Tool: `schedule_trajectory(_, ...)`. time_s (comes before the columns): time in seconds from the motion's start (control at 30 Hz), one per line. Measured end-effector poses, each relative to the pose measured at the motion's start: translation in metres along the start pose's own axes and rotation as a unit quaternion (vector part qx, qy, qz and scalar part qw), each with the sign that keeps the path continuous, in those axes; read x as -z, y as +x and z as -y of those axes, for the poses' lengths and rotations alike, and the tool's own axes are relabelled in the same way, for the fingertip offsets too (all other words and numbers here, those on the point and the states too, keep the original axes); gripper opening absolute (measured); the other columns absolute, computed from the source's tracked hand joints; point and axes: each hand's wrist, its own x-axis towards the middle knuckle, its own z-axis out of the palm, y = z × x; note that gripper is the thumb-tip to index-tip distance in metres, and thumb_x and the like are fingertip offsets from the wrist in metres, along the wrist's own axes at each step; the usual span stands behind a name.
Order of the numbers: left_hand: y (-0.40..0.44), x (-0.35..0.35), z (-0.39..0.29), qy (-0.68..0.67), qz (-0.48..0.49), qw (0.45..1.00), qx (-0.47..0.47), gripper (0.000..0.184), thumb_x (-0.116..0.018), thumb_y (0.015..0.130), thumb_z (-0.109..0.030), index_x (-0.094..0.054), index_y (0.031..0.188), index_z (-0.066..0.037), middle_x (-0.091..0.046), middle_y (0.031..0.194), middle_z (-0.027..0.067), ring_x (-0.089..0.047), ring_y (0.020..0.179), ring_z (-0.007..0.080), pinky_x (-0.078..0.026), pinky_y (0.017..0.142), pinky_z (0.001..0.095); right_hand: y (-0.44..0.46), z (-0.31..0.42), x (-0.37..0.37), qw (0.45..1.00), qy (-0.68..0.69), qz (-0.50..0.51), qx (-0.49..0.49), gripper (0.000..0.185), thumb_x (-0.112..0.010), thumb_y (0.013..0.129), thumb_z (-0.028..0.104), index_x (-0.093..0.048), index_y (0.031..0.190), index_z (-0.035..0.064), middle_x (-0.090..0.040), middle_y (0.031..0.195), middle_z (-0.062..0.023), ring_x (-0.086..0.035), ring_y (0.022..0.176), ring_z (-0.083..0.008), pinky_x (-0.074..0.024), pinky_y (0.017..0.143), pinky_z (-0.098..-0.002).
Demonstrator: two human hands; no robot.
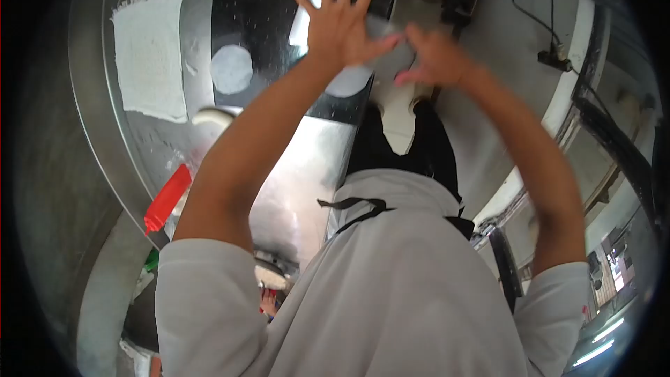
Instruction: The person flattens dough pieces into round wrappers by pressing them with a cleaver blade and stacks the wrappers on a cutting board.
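My left hand (340,33) is held palm down over a glossy black board (262,10), its fingers spread wide and nothing in it. Partly behind its wrist lies a thin white round sheet (350,83), perhaps dough. Another white round sheet (232,70) rests on the board further left. Off the board's right edge, my right hand (438,58) hangs over the floor side, slightly blurred, thumb and fingers apart, with no object visible in it. The fingertips of my right hand come close to my left thumb; whether they touch I cannot tell.
A frayed white cloth (149,52) lies on the metal table (199,0). A pale curved object (212,116) and a red object (167,199) sit near my left forearm. Another person's hand (268,302) shows below. A power strip (553,61) with cables is at right.
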Motion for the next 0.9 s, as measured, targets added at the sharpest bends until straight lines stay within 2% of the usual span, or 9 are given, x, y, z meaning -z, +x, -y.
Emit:
schedule_trajectory(0.03,0.004,0.015,-0.009,0.015,0.008,1.000,0.017,0.104,-0.069,0.078,-0.074,-0.030,0.163,-0.029,-0.035,0.164,0.0118,-0.027,0.153,0.0444,-0.020,0.112,0.0806,0.008,-0.005,0.007,0.999,-0.024,-0.013,0.024,0.094,-0.086,0.068,0.066,-0.050,0.122,-0.0029,-0.066,0.094,-0.0285,-0.066,0.095,-0.0500,-0.0542,0.080,-0.0528)
schedule_trajectory(0.07,0.025,0.028,-0.013,0.083,0.124,0.988,0.046,0.118,-0.058,0.077,-0.086,-0.024,0.166,-0.015,-0.014,0.173,0.0161,-0.005,0.158,0.0449,-0.006,0.119,0.0773,0.017,-0.014,0.026,0.997,-0.055,-0.026,0.044,0.094,-0.085,0.067,0.066,-0.051,0.123,-0.0011,-0.066,0.094,-0.0275,-0.066,0.095,-0.0489,-0.0540,0.080,-0.0519)
schedule_trajectory(0.1,0.035,0.030,-0.017,0.057,0.104,0.989,0.087,0.117,-0.057,0.078,-0.084,-0.024,0.165,-0.014,-0.014,0.173,0.0154,-0.005,0.159,0.0441,-0.006,0.120,0.0759,0.031,0.002,0.059,0.997,-0.054,0.045,0.007,0.088,-0.086,0.071,0.062,-0.052,0.124,0.0011,-0.068,0.097,-0.0262,-0.067,0.096,-0.0457,-0.0545,0.080,-0.0513)
schedule_trajectory(0.33,-0.013,0.024,0.015,0.097,0.153,0.980,-0.077,0.117,-0.051,0.077,-0.089,-0.022,0.166,-0.019,-0.008,0.174,0.0169,-0.006,0.159,0.0433,-0.007,0.119,0.0764,-0.010,0.037,-0.029,0.996,0.068,0.010,-0.056,0.084,-0.092,0.068,0.053,-0.054,0.119,-0.0027,-0.072,0.095,-0.0268,-0.072,0.092,-0.0445,-0.0577,0.078,-0.0503)
schedule_trajectory(0.47,0.015,0.020,0.029,0.062,0.065,0.994,-0.069,0.117,-0.054,0.076,-0.087,-0.023,0.166,-0.018,-0.010,0.174,0.0159,-0.008,0.159,0.0425,-0.008,0.119,0.0763,0.029,0.014,0.011,0.999,0.022,0.027,-0.034,0.082,-0.091,0.069,0.053,-0.054,0.115,-0.0036,-0.070,0.088,-0.0248,-0.071,0.089,-0.0440,-0.0563,0.077,-0.0480)
schedule_trajectory(0.63,0.042,0.039,0.028,0.097,0.169,0.979,-0.058,0.111,-0.053,0.084,-0.083,-0.019,0.166,-0.017,-0.008,0.173,0.0209,-0.004,0.159,0.0421,-0.007,0.121,0.0722,0.039,0.025,0.027,0.999,-0.015,-0.033,-0.008,0.082,-0.091,0.070,0.052,-0.055,0.118,-0.0035,-0.069,0.094,-0.0227,-0.070,0.086,-0.0396,-0.0555,0.078,-0.0465)
schedule_trajectory(0.73,0.013,0.024,0.027,0.055,0.131,0.982,-0.124,0.111,-0.051,0.081,-0.085,-0.022,0.166,-0.020,-0.008,0.173,0.0183,-0.005,0.159,0.0413,-0.008,0.121,0.0732,0.008,0.033,-0.024,0.997,0.019,-0.066,-0.047,0.085,-0.093,0.068,0.050,-0.057,0.123,-0.0039,-0.069,0.101,-0.0224,-0.069,0.093,-0.0388,-0.0547,0.084,-0.0460)
schedule_trajectory(0.83,0.044,0.027,0.030,0.056,0.097,0.988,-0.106,0.110,-0.053,0.080,-0.084,-0.026,0.165,-0.020,-0.017,0.172,0.0181,-0.011,0.158,0.0428,-0.011,0.120,0.0735,0.039,0.005,0.015,0.997,0.024,0.018,-0.068,0.088,-0.089,0.071,0.057,-0.059,0.125,-0.0059,-0.070,0.110,-0.0266,-0.069,0.106,-0.0420,-0.0545,0.094,-0.0461)
schedule_trajectory(0.9,0.060,0.021,0.036,0.070,-0.026,0.993,-0.088,0.102,-0.056,0.085,-0.075,-0.029,0.164,-0.016,-0.019,0.170,0.0223,-0.014,0.157,0.0446,-0.010,0.122,0.0712,0.056,-0.004,0.032,0.993,0.011,-0.107,0.058,0.071,-0.087,0.080,0.045,-0.058,0.129,0.0026,-0.073,0.100,-0.0135,-0.072,0.085,-0.0320,-0.0570,0.079,-0.0429)
